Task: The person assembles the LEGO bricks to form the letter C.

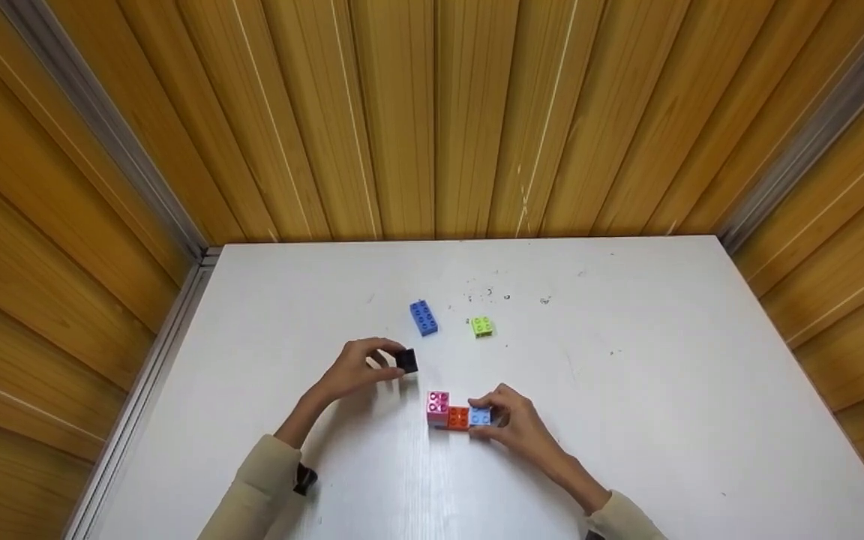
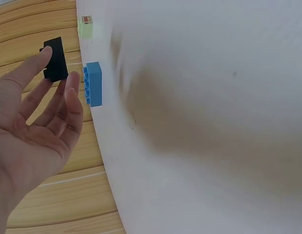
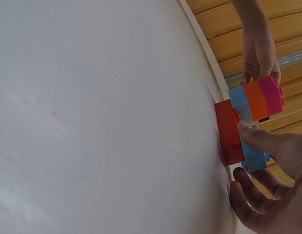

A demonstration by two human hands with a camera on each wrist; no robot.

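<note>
My left hand (image 1: pixel 353 369) holds a black brick (image 1: pixel 406 360) between thumb and fingers, raised above the table in the left wrist view. My right hand (image 1: pixel 520 429) pinches a light blue brick (image 1: pixel 480 416) that sits on one end of a longer red brick (image 3: pixel 229 134). On the red brick's other end rises a stack, seen in the right wrist view: a second light blue brick (image 3: pixel 239 103), an orange brick (image 3: pixel 255 100), and a pink brick (image 3: pixel 271 97) on top. Between the two ends, red studs show from above.
Beyond the hands, a blue brick (image 1: pixel 424 318) and a small lime green brick (image 1: pixel 482 326) rest on the white table (image 1: pixel 627 375). Wood-patterned panels (image 1: pixel 462 120) enclose its back and sides. Small dark marks dot the tabletop behind the green brick.
</note>
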